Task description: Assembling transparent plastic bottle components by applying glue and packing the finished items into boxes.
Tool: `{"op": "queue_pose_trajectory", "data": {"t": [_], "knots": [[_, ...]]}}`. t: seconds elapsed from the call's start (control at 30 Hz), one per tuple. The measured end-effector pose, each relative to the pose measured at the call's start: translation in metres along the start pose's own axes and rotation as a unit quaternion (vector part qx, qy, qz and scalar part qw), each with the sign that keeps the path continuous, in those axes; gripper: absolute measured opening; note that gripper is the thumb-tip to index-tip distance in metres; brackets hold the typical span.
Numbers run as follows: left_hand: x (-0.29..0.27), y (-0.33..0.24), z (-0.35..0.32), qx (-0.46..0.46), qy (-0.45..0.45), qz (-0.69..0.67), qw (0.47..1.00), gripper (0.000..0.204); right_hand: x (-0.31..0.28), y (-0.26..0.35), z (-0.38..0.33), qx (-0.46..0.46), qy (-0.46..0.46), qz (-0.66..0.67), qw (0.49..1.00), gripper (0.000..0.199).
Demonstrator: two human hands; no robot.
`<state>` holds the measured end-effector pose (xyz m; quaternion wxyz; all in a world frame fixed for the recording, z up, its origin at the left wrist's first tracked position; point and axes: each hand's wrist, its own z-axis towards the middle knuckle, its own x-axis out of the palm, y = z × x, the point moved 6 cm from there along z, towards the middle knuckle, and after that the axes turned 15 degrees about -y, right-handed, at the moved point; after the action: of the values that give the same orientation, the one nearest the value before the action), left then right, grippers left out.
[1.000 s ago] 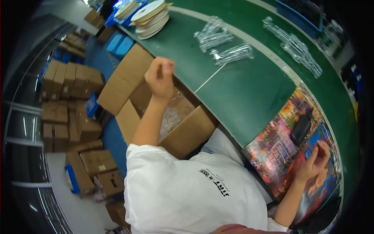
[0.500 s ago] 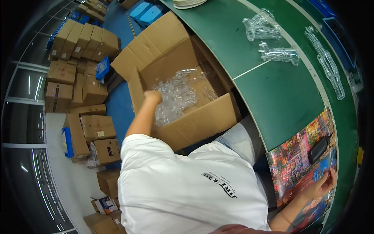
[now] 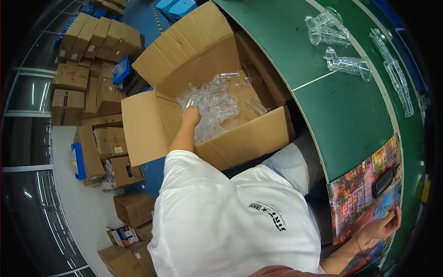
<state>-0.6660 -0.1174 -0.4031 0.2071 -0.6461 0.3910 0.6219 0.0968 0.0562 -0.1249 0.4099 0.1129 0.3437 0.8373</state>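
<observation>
A large open cardboard box [image 3: 240, 143] stands at my left, beside the green table. Inside lies a heap of clear plastic parts [image 3: 219, 104], some apparently in thin bags. My left hand [image 3: 191, 116] reaches in over the near-left wall and is closed at the heap's left edge. A shiny clear plastic piece shows at its fingertips. On the table, my right hand [image 3: 384, 226] rests on a colourful printed mat [image 3: 346, 203], its fingers loosely bent and apart, with nothing visible in them. A black case-like object [image 3: 384, 182] lies on the mat just beyond it.
Several clear plastic assemblies [image 3: 348, 63] lie at the far end of the green table [image 3: 341, 120]. A long clear piece [image 3: 392, 71] sits by its right edge. Stacked cartons [image 3: 101, 41] and blue trays [image 3: 78, 161] stand at the left. Blue containers [image 3: 182, 9] are beyond the box.
The box's left flap, upright before, now leans outward to the left. My left hand has moved from beside that flap onto the plastic heap. My right hand stays on the mat.
</observation>
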Motion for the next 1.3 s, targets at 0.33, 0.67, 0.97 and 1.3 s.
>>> {"op": "queue_pose_trajectory", "data": {"t": [0.33, 0.67, 0.97, 1.3], "knots": [[0.088, 0.061, -0.032, -0.38, -0.015, -0.146, 0.913, 0.114, 0.003, -0.005, 0.001, -0.027, -0.001, -0.013, 1.0, 0.013], [0.07, 0.02, -0.058, -0.413, 0.009, -0.148, 0.899, 0.109, -0.006, -0.012, 0.002, -0.045, 0.003, 0.009, 0.999, 0.012], [0.079, 0.044, -0.037, -0.321, -0.007, -0.188, 0.928, 0.081, -0.002, -0.011, 0.001, -0.038, 0.009, 0.021, 0.999, 0.012], [0.032, 0.073, -0.005, -0.214, -0.002, -0.255, 0.943, 0.074, -0.005, -0.01, -0.001, -0.028, 0.013, 0.021, 0.999, 0.014]]}}
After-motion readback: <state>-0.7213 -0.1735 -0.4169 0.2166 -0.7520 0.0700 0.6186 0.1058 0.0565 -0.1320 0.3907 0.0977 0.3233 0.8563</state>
